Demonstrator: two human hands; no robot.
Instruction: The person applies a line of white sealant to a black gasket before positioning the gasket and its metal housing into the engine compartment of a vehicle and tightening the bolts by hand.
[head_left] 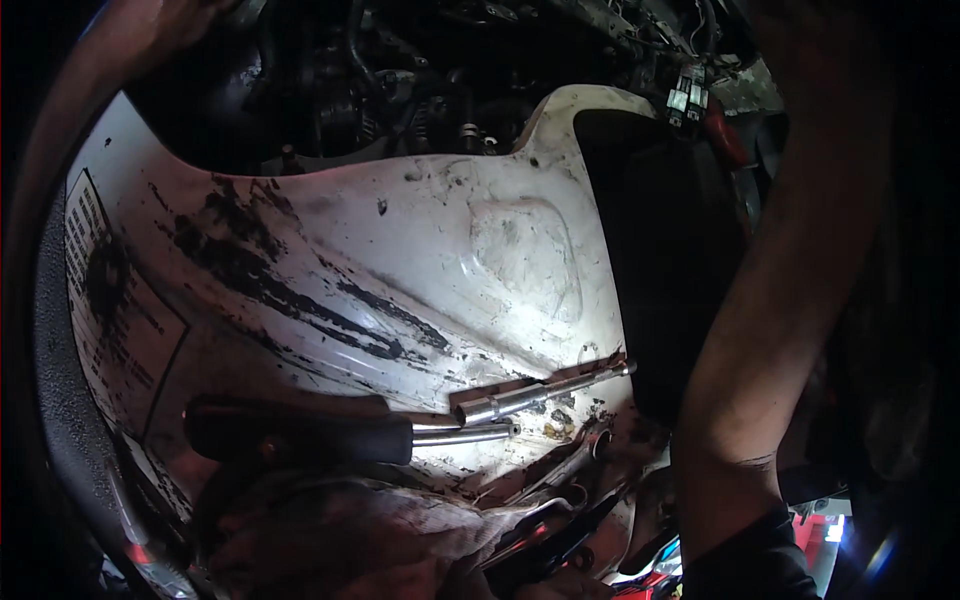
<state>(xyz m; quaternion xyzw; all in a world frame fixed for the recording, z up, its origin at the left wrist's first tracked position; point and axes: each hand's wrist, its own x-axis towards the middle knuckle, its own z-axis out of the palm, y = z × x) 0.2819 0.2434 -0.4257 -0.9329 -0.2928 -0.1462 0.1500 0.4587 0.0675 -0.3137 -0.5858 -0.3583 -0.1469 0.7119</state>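
Observation:
Both my arms reach up past the sides of a scuffed white panel [400, 250]. My left hand [175, 25] is at the top left by the dark engine bay, cut off by the picture edge; its fingers do not show. At the top right my right hand [815, 30] is lost in shadow, nearest to wiring and a small pale connector [687, 97]. Whether either hand holds anything is hidden. On the panel lie a black-handled driver [300, 432] with a metal shaft and, touching or close beside it, a chrome extension bar [540, 393].
Below the tools is a crumpled dirty rag [370, 530], with a wrench [560, 470] and other tools beside it. Hoses and engine parts [390, 105] fill the dark space beyond the panel. A red part [725, 138] sits beneath the connector. Light glares at the lower right.

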